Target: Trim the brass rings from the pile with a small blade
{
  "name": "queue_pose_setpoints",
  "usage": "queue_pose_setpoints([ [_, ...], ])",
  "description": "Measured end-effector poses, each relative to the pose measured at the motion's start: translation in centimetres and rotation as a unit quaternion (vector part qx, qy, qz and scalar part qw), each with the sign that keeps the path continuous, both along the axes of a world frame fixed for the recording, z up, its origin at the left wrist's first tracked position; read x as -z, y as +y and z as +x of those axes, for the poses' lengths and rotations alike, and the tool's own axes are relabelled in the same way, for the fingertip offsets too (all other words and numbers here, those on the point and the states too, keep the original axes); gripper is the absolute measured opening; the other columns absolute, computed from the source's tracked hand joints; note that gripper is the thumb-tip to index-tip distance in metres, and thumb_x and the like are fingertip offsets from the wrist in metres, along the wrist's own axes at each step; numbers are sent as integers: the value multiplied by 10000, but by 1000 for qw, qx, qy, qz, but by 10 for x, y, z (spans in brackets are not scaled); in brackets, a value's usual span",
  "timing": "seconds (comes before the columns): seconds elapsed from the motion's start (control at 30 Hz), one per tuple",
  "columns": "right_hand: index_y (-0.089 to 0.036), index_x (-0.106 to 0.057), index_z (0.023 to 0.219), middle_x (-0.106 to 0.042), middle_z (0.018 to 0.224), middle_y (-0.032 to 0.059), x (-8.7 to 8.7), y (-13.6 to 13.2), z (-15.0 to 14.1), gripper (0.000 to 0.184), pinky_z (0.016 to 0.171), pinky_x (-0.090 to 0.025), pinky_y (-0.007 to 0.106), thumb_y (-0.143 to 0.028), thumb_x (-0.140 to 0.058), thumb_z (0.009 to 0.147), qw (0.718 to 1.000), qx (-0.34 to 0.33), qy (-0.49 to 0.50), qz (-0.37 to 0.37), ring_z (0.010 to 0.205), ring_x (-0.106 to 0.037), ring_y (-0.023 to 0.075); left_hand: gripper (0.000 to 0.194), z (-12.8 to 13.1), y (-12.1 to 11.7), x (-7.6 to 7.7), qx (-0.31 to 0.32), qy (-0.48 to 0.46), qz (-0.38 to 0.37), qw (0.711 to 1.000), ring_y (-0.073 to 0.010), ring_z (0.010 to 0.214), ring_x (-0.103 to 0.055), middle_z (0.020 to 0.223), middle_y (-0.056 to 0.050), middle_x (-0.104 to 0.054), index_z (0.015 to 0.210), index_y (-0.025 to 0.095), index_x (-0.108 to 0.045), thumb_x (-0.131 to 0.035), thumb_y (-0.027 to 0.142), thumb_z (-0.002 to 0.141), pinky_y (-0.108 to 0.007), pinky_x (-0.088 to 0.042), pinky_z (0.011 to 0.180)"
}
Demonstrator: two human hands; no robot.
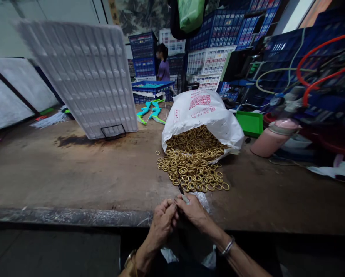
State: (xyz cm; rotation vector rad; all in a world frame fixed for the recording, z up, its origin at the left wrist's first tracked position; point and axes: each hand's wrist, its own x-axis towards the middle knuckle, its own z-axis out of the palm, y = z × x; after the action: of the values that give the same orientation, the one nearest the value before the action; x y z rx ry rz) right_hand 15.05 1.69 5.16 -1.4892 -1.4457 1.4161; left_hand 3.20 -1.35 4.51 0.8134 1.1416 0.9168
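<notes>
My left hand [162, 219] is closed at the table's front edge, its fingertips pinched together. Whatever it may hold is too small or hidden to make out. Touching it from the right, my right hand [194, 209] is closed around a slim tool with a dark tip and pale grey body [185, 198]. That tool points up and away, towards a heap of gold-coloured rings [190, 173] just beyond my hands. The rings spill from the mouth of a white sack [201, 109] with red print, lying on its side. One ring [158, 152] lies apart on the left.
The wooden table [74, 173] has a worn front edge. A stack of pale ribbed trays [82, 77] stands at left. Turquoise toy bows [151, 110] lie behind. To the right are a green tray [250, 123] and a pink bottle [273, 138]. A person [163, 67] is near stacked crates.
</notes>
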Motion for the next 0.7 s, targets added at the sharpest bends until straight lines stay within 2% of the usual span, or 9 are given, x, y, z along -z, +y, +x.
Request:
queue_pose_setpoints([
  [0.13,-188,-423,551,-412,451,-61,5,1,2,235,443,-289,194,-353,-416,719,1000,-8,1,7,434,-350,69,366,-2,-3,1,8,-47,9,999,-14,357,-297,505,67,-414,664,157,-459,-533,512,714,-151,-183,344],
  [0.27,-193,-430,585,-433,493,-42,11,2,8,234,492,-314,212,-345,-370,752,992,11,-103,72,483,-389,96,324,-3,-4,2,-8,-82,1,997,-11,357,-293,532,69,-430,693,171,-427,-538,473,730,-140,-163,337],
  [0.33,-193,-438,604,-464,538,-24,13,0,10,199,523,-317,219,-291,-353,755,979,-17,-164,121,526,-417,109,326,-3,-4,1,-16,-75,2,997,-12,354,-296,523,71,-432,688,174,-416,-539,474,728,-137,-159,335],
  [0.4,-193,-460,638,-499,573,-15,13,-5,11,125,536,-305,219,-188,-360,713,961,-80,-213,158,549,-437,113,330,-4,-4,0,-23,-70,7,997,-13,359,-303,517,72,-431,693,174,-419,-536,480,728,-136,-170,339],
  [0.5,-193,-502,735,-553,621,-6,13,-12,11,217,549,-285,222,-76,-358,621,931,-143,-278,190,566,-468,115,354,-4,-2,-2,-42,-62,5,997,-15,365,-318,518,75,-436,710,175,-420,-558,501,696,-139,-191,348],
  [0.6,-186,-517,811,-590,668,11,14,-15,9,282,558,-276,230,-61,-358,614,908,-156,-334,198,588,-498,123,394,-4,-2,-4,-58,-38,0,998,-19,363,-325,501,76,-443,703,175,-423,-587,528,644,-144,-195,348],
  [0.7,-175,-520,862,-608,691,30,16,-13,9,277,547,-259,239,-73,-382,645,888,-161,-386,190,603,-522,135,396,-6,-6,-9,-54,-13,6,998,-20,354,-315,481,76,-435,673,172,-426,-570,541,652,-146,-198,343],
])
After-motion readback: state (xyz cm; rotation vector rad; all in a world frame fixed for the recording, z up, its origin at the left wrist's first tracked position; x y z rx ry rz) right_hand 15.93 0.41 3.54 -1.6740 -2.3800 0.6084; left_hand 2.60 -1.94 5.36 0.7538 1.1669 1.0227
